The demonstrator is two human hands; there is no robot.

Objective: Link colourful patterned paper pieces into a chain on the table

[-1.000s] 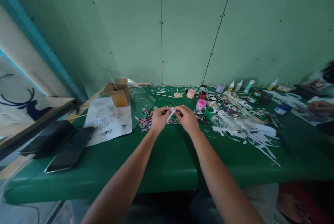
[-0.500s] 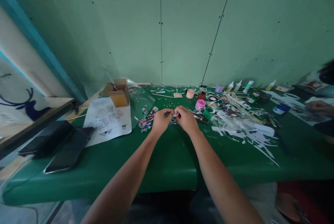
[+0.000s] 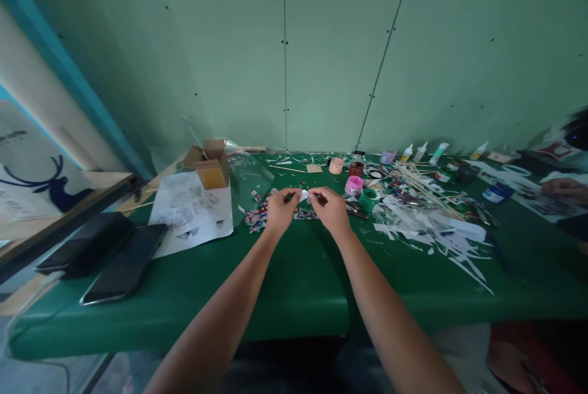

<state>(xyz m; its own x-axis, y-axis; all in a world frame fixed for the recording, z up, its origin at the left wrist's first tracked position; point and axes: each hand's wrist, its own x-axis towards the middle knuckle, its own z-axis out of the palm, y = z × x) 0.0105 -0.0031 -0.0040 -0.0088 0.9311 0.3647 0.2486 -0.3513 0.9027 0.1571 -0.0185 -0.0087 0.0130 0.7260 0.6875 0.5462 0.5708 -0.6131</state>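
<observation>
A small white piece (image 3: pixel 304 195), perhaps paper, is pinched between my two hands over the middle of the green table. My left hand (image 3: pixel 281 207) has its thumb and fingers closed at the piece's left side. On the other side, my right hand (image 3: pixel 329 207) grips it with closed fingertips. Beneath and beside the hands lie many small coloured bits (image 3: pixel 255 216), pink, blue and dark, with more of them (image 3: pixel 305 214) showing between the wrists. To the right of my right hand stand an open pink paint jar (image 3: pixel 354 185) and a green jar (image 3: pixel 369 199).
White paper strips (image 3: pixel 427 225) and thin wooden sticks (image 3: pixel 425 185) are heaped on the right. Printed sheets (image 3: pixel 193 213), a cardboard box (image 3: pixel 214 167) and a phone (image 3: pixel 125 264) lie left. Another person's hand (image 3: pixel 563 187) rests at far right.
My hands have drawn slightly apart, so more of the white piece shows between the fingertips. The coloured bits under them are more visible. The view has shifted very slightly.
</observation>
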